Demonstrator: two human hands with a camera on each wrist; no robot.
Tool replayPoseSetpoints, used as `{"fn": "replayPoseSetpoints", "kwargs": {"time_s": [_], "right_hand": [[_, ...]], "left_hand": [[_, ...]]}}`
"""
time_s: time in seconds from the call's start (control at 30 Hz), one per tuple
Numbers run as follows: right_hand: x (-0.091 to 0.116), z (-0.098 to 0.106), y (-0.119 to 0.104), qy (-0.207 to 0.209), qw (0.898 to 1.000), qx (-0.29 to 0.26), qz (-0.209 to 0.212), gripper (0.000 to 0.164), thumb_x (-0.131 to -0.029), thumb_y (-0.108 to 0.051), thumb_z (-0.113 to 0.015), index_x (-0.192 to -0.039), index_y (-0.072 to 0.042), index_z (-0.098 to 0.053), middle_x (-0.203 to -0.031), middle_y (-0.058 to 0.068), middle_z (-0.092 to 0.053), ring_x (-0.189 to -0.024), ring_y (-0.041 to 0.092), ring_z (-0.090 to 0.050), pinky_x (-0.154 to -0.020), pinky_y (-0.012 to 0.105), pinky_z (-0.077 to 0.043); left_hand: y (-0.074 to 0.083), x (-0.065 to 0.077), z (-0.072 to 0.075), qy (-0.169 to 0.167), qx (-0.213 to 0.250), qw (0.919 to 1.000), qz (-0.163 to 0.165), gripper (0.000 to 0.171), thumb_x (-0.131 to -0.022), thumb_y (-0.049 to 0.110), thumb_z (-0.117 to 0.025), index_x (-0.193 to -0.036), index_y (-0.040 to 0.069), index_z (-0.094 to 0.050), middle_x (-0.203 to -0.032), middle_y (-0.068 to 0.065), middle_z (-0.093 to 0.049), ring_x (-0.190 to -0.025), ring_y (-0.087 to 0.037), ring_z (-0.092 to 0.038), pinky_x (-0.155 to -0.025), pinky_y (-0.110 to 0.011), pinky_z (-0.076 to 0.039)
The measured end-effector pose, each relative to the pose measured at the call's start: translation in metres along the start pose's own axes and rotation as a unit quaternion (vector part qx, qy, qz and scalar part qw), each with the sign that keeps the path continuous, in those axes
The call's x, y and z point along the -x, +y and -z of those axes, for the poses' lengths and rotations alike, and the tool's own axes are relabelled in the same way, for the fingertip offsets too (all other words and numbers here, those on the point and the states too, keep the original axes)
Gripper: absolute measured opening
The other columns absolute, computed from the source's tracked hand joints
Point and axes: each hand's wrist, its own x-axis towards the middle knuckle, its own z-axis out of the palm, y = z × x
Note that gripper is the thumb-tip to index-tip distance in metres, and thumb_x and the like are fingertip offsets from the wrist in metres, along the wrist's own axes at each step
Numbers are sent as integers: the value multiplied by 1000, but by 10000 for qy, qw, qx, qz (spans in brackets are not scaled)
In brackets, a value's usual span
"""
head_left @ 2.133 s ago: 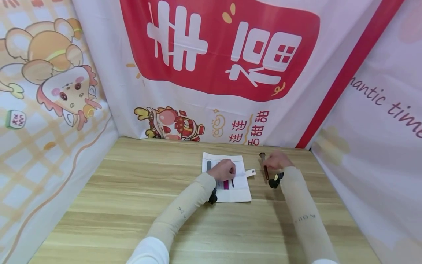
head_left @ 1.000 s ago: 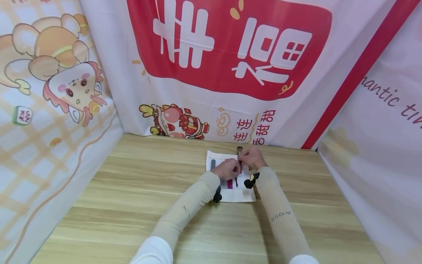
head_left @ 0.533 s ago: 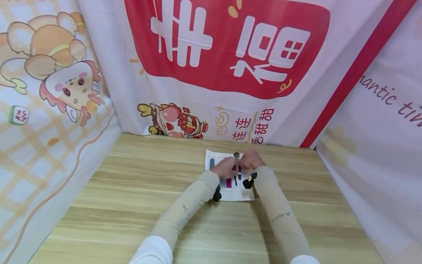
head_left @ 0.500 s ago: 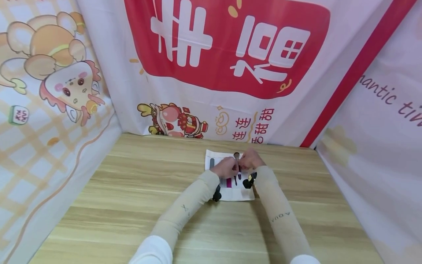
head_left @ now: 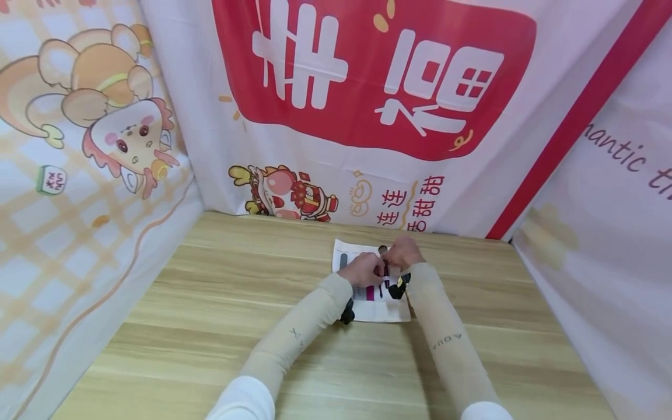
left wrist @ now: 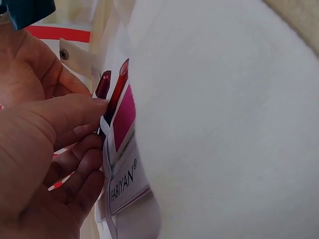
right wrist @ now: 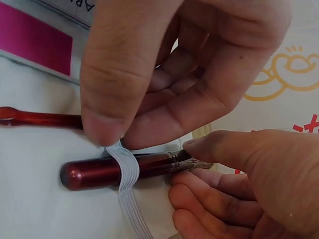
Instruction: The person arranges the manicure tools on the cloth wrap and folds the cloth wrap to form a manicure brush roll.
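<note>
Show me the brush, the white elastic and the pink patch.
Brush (right wrist: 152, 165): right wrist view, red handle.
White elastic (right wrist: 129, 172): right wrist view, loop over handle.
Pink patch (right wrist: 37, 42): right wrist view, its middle.

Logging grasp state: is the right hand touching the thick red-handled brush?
Touching. The right wrist view shows the right hand pinching the thick red-handled brush between thumb and fingers near its bristles.

- Head view faced forward and down from well above a white rectangular cloth holder (head_left: 385, 314).
- Left wrist view looked low across the holder, very close.
- Right wrist view looked down onto it, close.
- Both wrist views shared its white ribbed elastic band (right wrist: 128, 172).
</note>
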Motion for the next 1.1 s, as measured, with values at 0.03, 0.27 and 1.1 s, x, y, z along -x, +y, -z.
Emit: {"fn": "replayPoseSetpoints", "kwargs": {"time_s": [0.03,0.27,1.1], "right_hand": [[1,0,1,-9,10000,57,30,38,-87,-16,-71,-52,-13,-56,-50,-4,-52,-48,13,-50,-47,27,-42],[6,-1,-1,-100,9988,328,346,31,-86,-14,-70,-56,-8,-64,-50,-4,-55,-48,11,-49,-48,24,-36],[27,0,3,-69,9990,216,389,22,-92,-18,-75,-76,-3,-77,-64,2,-67,-59,14,-56,-54,26,-43]], "left_hand": [[1,0,0,6,-10,10000,19,7,-91,9,-78,-84,10,-76,-80,1,-69,-76,-10,-57,-72,-22,-47],[2,1,2,88,73,9997,194,5,-89,9,-79,-93,7,-78,-94,-5,-76,-84,-12,-62,-79,-25,-52],[-10,-5,-3,-175,238,9995,-93,10,-90,10,-76,-98,5,-79,-93,-3,-76,-85,-14,-65,-83,-29,-55]]}}
